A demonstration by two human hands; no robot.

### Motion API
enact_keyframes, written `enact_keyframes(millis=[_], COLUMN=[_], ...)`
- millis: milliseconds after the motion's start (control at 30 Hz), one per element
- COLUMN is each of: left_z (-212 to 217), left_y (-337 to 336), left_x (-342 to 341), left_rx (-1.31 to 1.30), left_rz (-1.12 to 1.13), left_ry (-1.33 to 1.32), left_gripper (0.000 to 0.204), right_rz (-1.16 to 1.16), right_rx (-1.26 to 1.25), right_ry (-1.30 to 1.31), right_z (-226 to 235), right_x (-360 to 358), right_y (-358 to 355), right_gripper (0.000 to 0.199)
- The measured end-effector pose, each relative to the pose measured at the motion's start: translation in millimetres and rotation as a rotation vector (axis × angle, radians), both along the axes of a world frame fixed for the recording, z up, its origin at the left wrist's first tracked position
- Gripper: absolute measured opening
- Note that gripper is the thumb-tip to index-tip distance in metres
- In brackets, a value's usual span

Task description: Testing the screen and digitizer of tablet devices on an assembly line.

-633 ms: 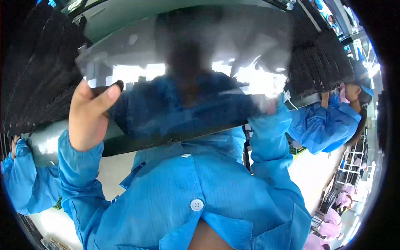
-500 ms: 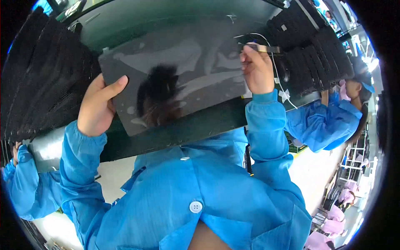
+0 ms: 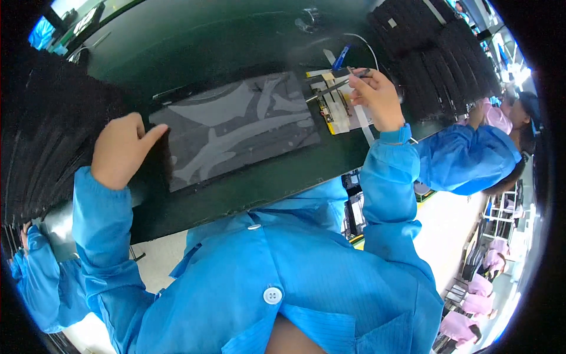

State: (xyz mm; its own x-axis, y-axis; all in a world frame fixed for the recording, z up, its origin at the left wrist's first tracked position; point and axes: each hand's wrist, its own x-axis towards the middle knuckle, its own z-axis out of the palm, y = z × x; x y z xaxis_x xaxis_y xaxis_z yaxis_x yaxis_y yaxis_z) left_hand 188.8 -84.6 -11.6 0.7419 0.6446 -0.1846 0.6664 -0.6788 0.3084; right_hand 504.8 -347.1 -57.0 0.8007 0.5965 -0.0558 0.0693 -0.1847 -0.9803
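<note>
One dark panel (image 3: 239,133) lies on the worktop (image 3: 259,184), long axis running left to right, between my left hand (image 3: 122,150), the nearer, loosely spread with thumb by its left edge, and my right hand (image 3: 378,101), pinching tweezers (image 3: 337,87).

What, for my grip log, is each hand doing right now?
Left hand: open, at the left edge of the dark panel; contact cannot be told.
Right hand: closed, holding a slim metal tool.
</note>
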Motion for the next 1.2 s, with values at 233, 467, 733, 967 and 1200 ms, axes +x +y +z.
enact_keyframes(millis=[233, 467, 733, 967, 1200], left_z=[-7.7, -38.0, -31.9, -24.6, -42.0], left_y=[-78.7, -95.1, -82.6, -99.0, -109.2], left_x=[92.0, 125.4, 112.2, 154.8, 182.9], left_rx=[0.119, 0.286, 0.298, 0.251, -0.136], left_rz=[-0.934, -0.985, -0.905, -0.866, -0.652], left_ry=[-0.337, -0.384, -0.36, -0.542, -0.618], left_gripper=[0.035, 0.029, 0.029, 0.03, 0.024], right_rz=[0.111, 0.245, 0.861, 1.125, 1.016], right_rx=[0.058, -0.21, -0.524, -0.329, -0.162], right_ry=[0.13, -0.076, -0.088, 0.096, 0.273], right_z=[5.0, 11.4, 29.4, 37.1, 17.9], right_x=[16.2, 22.3, 35.8, 38.0, 46.1], right_y=[-17.7, -3.1, 28.2, 43.7, 38.4], right_gripper=[0.024, 0.021, 0.017, 0.016, 0.019])
